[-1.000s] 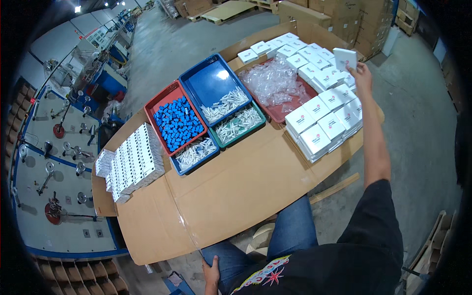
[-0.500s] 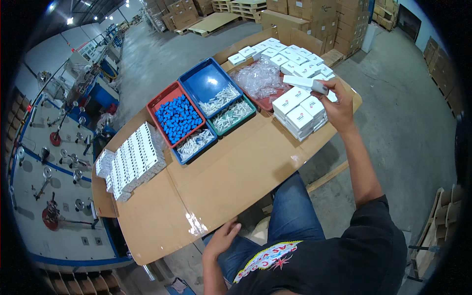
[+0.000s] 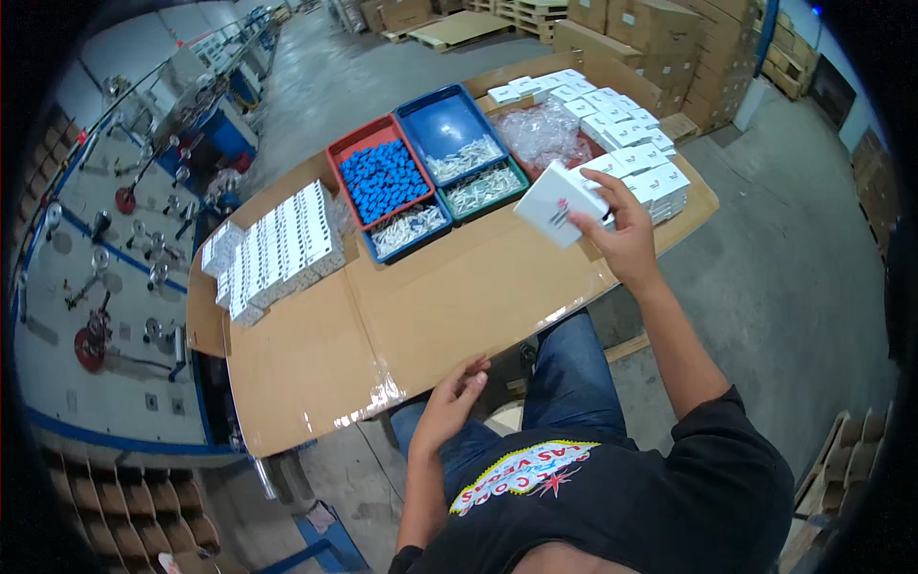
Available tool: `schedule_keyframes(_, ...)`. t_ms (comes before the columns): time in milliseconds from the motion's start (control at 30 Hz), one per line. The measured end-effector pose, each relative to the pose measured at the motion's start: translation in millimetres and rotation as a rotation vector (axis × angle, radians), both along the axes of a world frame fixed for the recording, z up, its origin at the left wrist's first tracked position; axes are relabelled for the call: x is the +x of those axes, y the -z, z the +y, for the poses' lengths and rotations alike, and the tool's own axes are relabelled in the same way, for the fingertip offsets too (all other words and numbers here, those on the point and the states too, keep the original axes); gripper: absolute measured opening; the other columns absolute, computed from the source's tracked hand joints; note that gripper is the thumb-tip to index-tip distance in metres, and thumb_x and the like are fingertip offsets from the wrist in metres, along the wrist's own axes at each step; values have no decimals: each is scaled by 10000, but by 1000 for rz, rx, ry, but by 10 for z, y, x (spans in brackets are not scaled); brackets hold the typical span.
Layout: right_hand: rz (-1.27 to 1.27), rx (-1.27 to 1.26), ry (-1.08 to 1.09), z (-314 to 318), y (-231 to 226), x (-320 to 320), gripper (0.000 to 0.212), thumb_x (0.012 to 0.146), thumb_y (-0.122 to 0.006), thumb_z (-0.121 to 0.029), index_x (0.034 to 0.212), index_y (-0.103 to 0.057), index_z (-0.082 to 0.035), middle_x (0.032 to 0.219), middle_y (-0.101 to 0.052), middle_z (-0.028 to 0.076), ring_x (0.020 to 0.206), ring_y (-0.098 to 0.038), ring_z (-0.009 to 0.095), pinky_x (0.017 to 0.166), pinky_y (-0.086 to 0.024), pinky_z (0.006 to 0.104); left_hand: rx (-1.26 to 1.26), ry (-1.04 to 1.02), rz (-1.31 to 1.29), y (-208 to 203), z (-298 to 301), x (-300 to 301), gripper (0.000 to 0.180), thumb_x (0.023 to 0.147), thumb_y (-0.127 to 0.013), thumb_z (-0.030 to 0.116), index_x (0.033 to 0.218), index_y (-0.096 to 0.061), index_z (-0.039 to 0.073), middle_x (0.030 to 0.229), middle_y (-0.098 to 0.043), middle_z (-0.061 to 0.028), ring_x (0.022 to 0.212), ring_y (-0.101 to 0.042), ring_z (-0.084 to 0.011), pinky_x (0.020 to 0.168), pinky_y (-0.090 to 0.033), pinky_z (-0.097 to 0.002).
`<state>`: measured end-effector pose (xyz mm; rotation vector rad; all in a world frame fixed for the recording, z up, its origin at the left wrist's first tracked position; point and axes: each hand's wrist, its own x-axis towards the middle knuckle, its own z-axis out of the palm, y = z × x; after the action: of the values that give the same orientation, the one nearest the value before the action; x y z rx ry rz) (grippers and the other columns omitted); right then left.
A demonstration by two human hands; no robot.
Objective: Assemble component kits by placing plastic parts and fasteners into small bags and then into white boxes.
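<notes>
My right hand [image 3: 626,234] pinches a flat white box [image 3: 550,203] by its right edge, thumb on the printed face and fingers behind. The box is tilted and held above the cardboard tabletop [image 3: 459,297], in front of the stacked white boxes [image 3: 660,184] at the right. My left hand [image 3: 453,404] is by the near table edge above my lap, loosely curled with the thumb apart and nothing in it.
Ahead are a red tray [image 3: 335,153] of blue pieces, a blue tray [image 3: 430,110], a green tray [image 3: 521,182] and a smaller blue tray [image 3: 413,251] with white pieces. Clear plastic bags [image 3: 550,134] lie beside them. White blocks [image 3: 292,239] stand in rows at left.
My right hand has brought the white box left and nearer, turning its printed face into view. My left hand has risen slightly toward the table edge. The view has shifted.
</notes>
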<state>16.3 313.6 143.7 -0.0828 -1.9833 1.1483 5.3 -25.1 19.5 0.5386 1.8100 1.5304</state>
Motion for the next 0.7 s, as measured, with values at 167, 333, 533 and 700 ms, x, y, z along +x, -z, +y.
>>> schedule_keyframes(167,-291,-940,-454,-426,306,-48,307,952,-725,-129,1224,-622,-30,1026,-725,71,884,-683,108,771,-539,233,303,-236,-175,-144,184,-38,567,1100,-402,432,1529,-410,62,1405,-572,-124,1206,-591,-219,1007,-465,-328)
schedule_keyframes(333,-559,-1224,-578,-964,563,30,211,1013,-652,-241,1119,-667,-59,944,-701,14,840,-674,97,751,-532,240,486,-375,-400,-430,450,-49,767,1037,-267,684,1569,-349,138,1439,-546,-104,1330,-501,-265,1059,-447,-461)
schedule_keyframes(533,-560,-652,-492,-1203,1033,136,326,1000,-661,-191,1270,-631,-12,1159,-701,109,961,-663,178,880,-517,293,650,-330,-846,-381,503,-1,638,1064,-325,608,1518,-396,165,1383,-568,-88,1257,-565,-255,1032,-486,-502)
schedule_keyframes(700,-263,252,-576,-1216,789,202,626,838,-806,-267,1357,-573,-5,1505,-464,224,1319,-522,371,1088,-431,424,579,-417,-735,-257,500,136,553,1088,-363,533,1523,-370,191,1324,-565,-52,1187,-578,-198,991,-497,-413)
